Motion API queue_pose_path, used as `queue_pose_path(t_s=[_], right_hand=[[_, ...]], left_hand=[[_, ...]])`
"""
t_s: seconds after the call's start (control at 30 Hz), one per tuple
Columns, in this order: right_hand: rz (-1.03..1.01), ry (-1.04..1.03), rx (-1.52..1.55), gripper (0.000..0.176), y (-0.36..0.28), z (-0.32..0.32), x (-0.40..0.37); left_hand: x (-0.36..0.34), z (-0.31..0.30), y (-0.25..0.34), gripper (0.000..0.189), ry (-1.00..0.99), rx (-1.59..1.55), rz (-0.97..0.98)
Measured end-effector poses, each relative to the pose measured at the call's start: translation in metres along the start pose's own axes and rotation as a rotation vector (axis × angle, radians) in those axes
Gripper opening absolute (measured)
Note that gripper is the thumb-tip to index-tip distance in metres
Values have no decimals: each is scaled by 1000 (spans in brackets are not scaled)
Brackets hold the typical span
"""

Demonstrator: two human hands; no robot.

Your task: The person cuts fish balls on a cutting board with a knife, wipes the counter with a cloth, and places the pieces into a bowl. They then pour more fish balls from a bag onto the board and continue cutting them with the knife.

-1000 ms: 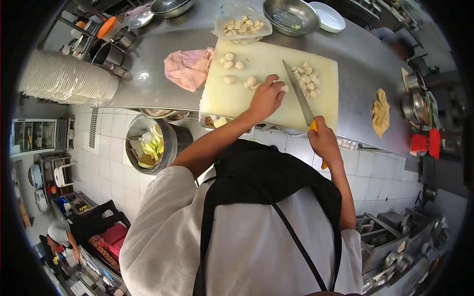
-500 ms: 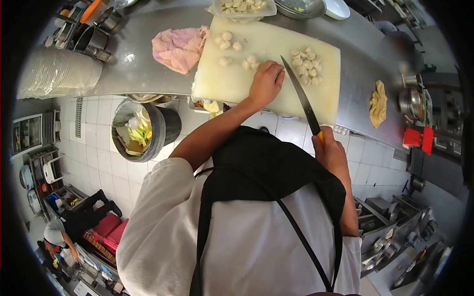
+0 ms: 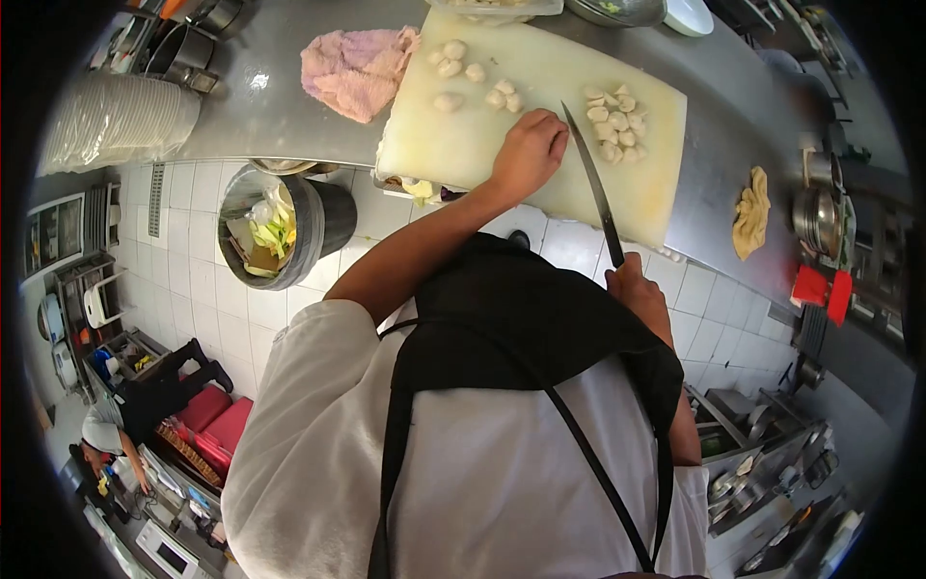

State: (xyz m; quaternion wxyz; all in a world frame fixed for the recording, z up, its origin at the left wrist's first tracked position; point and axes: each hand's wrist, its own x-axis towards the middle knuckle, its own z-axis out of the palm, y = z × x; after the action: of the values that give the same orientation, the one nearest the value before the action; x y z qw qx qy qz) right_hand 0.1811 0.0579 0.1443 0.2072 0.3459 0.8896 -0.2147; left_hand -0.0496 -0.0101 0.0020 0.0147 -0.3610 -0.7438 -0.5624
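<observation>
Knife point(image 3: 596, 193) in view: it is held by the right hand point(image 3: 634, 292), and the fingers are wrapped tight around its handle, so the handle is almost all hidden. The long blade is pointed away from the body and is laid over the near right part of the big white cutting board point(image 3: 449, 145). It cannot be told if the blade is touching the board. The left hand point(image 3: 529, 154) is put down on the board just beside the blade, with its fingers curled close together. It cannot be told if anything is pressed under them. A few round white balls point(image 3: 451, 58) are seen on the far side of the board, and two more sit near the left hand. A small heap of cut pieces point(image 3: 612, 121) is piled to the right of the blade. The board is set on a shiny metal table point(image 3: 256, 121). A pink cloth point(image 3: 355, 60) is bunched up just left of the board, and a yellow cloth point(image 3: 750, 214) is dropped well off to the right. Under the table edge, a round bin point(image 3: 323, 227) is filled with green scraps.
</observation>
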Motion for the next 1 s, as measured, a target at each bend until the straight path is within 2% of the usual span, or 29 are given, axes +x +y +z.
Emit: queue_pose_path(t_s=[0.23,0.37,0.47,0.53,0.63,0.73,0.77,0.87,1.0], right_hand=[[63,-103,-24,29,-5,20,45],[-169,120,136,33,8,6,54],[-123,143,238,32,-2,-10,45],[-164,185,238,30,-1,-16,32],[-211,150,273,26,1,-17,9],[-135,-11,331,25,10,-1,7],[-169,-17,342,24,16,9,10],[-141,-18,325,25,21,24,16],[-139,111,283,28,25,29,20]], left_hand=[[1,1,-1,4,30,35,32],[2,1,-2,10,24,41,66],[-1,-6,0,16,29,36,93],[-2,-24,7,21,41,-8,72],[19,-63,3,34,69,283,238],[32,-74,-19,46,-73,390,267],[32,-74,-27,51,-150,494,286],[32,-72,-37,45,-246,536,308],[31,-58,-38,35,-296,573,282]])
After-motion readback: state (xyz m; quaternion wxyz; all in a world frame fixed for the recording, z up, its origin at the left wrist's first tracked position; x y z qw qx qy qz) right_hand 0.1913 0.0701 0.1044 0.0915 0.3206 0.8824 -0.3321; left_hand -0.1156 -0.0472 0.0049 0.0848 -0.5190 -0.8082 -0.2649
